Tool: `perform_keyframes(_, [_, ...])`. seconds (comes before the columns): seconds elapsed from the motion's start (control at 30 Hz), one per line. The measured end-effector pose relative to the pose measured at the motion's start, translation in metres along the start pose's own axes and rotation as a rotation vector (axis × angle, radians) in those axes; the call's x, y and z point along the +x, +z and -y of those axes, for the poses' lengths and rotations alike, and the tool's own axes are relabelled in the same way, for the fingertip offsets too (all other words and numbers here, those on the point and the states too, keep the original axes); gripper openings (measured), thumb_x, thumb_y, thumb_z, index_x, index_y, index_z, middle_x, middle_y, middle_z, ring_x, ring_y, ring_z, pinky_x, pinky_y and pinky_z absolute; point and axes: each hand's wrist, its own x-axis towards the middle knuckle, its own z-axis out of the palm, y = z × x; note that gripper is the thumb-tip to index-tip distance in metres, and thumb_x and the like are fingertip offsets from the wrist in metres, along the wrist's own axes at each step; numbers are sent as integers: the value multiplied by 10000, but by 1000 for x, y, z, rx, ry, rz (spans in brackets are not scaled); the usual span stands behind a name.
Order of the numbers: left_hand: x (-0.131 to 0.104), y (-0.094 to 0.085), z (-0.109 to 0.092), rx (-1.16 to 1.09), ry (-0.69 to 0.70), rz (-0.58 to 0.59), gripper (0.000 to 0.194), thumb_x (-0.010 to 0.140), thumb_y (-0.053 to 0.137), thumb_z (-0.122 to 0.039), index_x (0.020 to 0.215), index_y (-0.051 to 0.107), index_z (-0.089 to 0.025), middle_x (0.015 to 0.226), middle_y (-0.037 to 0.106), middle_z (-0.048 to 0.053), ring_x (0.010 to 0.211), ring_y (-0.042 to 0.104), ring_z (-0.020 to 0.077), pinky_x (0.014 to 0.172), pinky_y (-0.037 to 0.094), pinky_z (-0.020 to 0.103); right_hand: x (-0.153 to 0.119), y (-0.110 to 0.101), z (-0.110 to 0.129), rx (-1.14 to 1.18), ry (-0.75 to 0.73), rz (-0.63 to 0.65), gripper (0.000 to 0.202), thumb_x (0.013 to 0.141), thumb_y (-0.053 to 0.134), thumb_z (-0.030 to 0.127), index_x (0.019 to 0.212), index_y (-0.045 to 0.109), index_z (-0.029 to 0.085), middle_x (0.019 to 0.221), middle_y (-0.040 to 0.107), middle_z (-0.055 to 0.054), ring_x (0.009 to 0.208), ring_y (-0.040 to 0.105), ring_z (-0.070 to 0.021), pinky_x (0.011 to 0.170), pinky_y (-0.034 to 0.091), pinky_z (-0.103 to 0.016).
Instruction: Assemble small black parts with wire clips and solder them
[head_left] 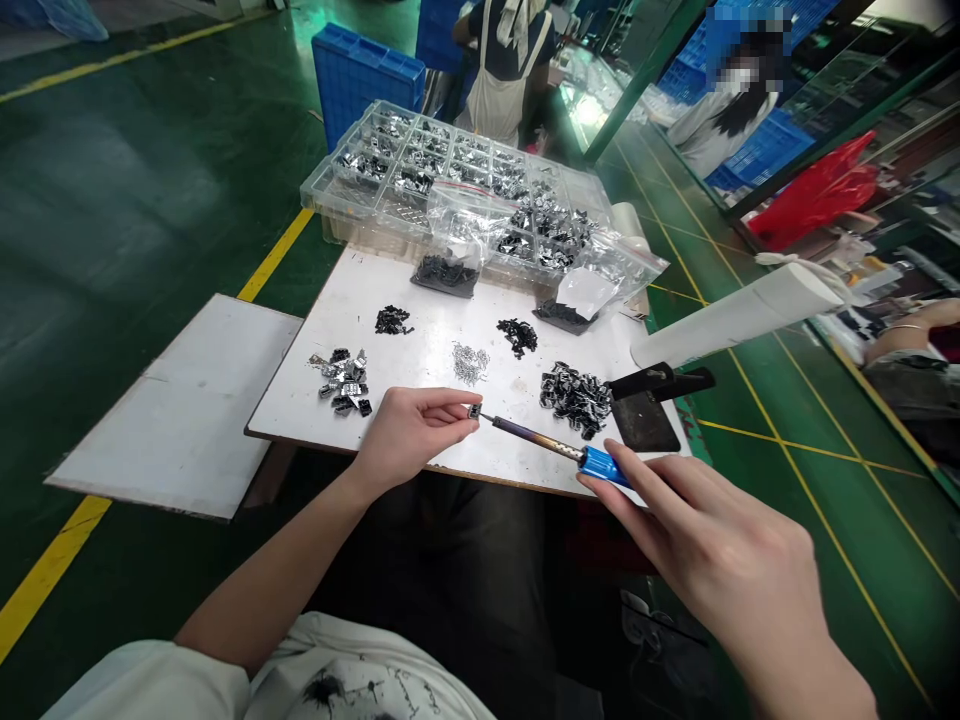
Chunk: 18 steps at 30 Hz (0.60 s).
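Over the front of the white table, my left hand pinches a small black-and-silver part between thumb and fingertips. My right hand grips the blue handle of a soldering iron. The iron points left, its thin tip at or very near the small part; contact is too fine to tell. A pile of black-and-silver parts lies beyond the iron, and a looser pile of similar parts is left of my left hand. Tiny silver pieces are spread between them.
Two heaps of small black pieces lie farther back. Behind them stand clear bags and a compartmented plastic box. At right are a black stand and a white roll. Other people are beyond.
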Motion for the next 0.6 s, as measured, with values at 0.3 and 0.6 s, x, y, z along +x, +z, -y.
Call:
perform_keyframes(0.3, [3,1,-2,8,0,3,335,734,833,-287,1055,812,-195,877,798,51,828,764,205,817,652,308,3,2,3,-12,-31,14,297,923,702,322,1159,687,142,729,676,5,610,575,-115,578,312,-285])
perform_keyframes(0.6, [1,0,0,14,16,-11,322,737,829,-287,1042,810,-187,856,794,52,821,764,200,821,650,305,0,1,8,-11,5,63,306,964,638,385,1146,690,145,730,666,-1,598,577,-115,568,300,-298])
